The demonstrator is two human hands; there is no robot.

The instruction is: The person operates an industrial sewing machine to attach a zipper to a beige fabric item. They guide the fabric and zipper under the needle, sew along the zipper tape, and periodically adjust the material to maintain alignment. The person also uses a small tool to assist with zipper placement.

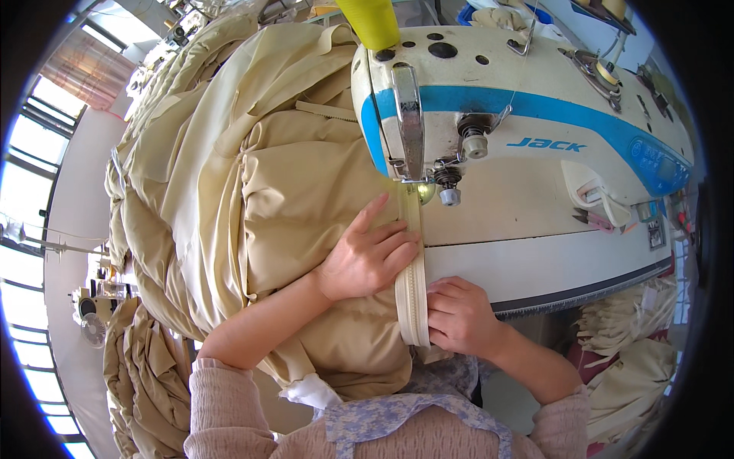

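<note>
Easiest way in for a hand is from the right, over the white tabletop (527,268) and onto the pale machine bed (497,218), there's a decent open stretch there. Far end of it is blocked by a white pouch (585,187) with snips (600,221) poking out. Overhead the sewing machine (489,111) caps the height, and its tension knobs (451,196) stick out toward you, so stay low. Left side is a no-go, the puffy beige fabric (306,191) is heaped right up to the zipper tape (414,291). Left hand (368,256) covers the tape near the needle area, right hand (462,317) crowds its near end
</note>
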